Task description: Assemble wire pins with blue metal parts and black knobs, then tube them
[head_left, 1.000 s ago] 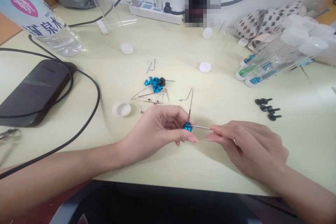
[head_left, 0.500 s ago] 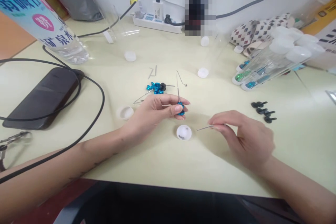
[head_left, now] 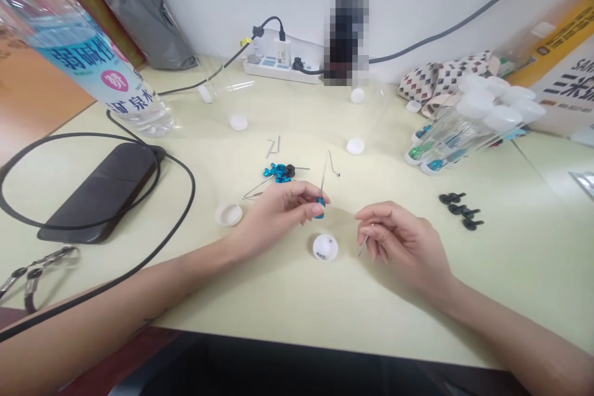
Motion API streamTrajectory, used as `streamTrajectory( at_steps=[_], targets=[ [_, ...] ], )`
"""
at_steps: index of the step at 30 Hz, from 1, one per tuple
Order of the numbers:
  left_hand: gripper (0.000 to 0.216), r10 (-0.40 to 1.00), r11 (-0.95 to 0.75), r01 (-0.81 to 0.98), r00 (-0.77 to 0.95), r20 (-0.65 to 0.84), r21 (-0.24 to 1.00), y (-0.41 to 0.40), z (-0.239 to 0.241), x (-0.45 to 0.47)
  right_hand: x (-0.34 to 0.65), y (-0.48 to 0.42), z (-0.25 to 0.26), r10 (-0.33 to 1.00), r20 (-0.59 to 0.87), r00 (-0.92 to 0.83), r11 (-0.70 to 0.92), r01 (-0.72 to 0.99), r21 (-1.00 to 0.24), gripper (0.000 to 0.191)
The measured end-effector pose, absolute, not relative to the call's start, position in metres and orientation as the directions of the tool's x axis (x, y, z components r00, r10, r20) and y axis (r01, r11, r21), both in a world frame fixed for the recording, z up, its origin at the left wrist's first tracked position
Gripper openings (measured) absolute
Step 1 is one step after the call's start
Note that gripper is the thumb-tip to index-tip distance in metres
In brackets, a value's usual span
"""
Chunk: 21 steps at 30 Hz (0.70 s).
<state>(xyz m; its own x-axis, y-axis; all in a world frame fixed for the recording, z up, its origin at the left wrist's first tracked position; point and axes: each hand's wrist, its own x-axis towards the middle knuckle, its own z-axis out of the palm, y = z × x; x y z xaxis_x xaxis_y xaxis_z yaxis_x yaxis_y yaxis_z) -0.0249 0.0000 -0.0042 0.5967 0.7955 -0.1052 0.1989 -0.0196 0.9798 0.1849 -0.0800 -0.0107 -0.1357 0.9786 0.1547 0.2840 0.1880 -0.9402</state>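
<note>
Between the thumb and fingers of my left hand (head_left: 283, 210) is a small blue metal part (head_left: 320, 208), with a thin metal rod (head_left: 323, 179) standing up out of it. My right hand (head_left: 403, 247) pinches a thin hex key (head_left: 364, 245), its end pointing down at the table. Below and between both hands sits a white cap (head_left: 325, 247) with tiny dark screws in it. Just behind my left hand lies a pile of blue metal parts (head_left: 279, 172) with a black piece among them. A bent thin wire (head_left: 333, 165) rests beyond my fingertips.
Left are a white lid (head_left: 229, 215), a black power bank (head_left: 99, 192) with a looping cable, and a water bottle (head_left: 116, 74). Several black thumbscrews (head_left: 459, 209) lie right, near capped clear tubes (head_left: 464, 130). A power strip (head_left: 283, 69) stands by the wall.
My right hand has moved left, and the hex key has turned from pointing left to pointing down. My left hand still holds the blue part. The view has shifted slightly.
</note>
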Motion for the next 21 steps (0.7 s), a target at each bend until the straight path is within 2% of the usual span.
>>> streamTrajectory(
  at_steps=[5,10,12,16,21],
  targets=[
    [0.008,0.797,-0.414,0.424,0.596,0.096,0.806,-0.003,-0.007,-0.023,0.188,-0.08,-0.013,0.979,0.089,-0.185,0.149,0.339,-0.929,0.013],
    [0.006,0.676,-0.676,0.444,0.692,0.255,0.588,0.007,-0.018,-0.024,0.186,-0.078,-0.018,0.98,0.092,-0.174,0.152,0.368,-0.917,0.015],
    [0.006,0.649,-0.709,0.438,0.711,0.269,0.552,0.011,-0.021,-0.024,0.185,-0.076,-0.019,0.984,0.089,-0.155,0.143,0.379,-0.914,0.016],
    [0.024,0.674,-0.699,0.465,0.681,0.285,0.543,0.014,-0.023,-0.025,0.187,-0.071,-0.022,0.992,0.053,-0.116,0.086,0.305,-0.948,0.018],
    [0.005,0.716,-0.653,0.47,0.637,0.284,0.594,0.01,-0.02,-0.022,0.189,-0.065,-0.022,0.996,0.06,-0.065,0.073,0.204,-0.976,0.009]
  ],
)
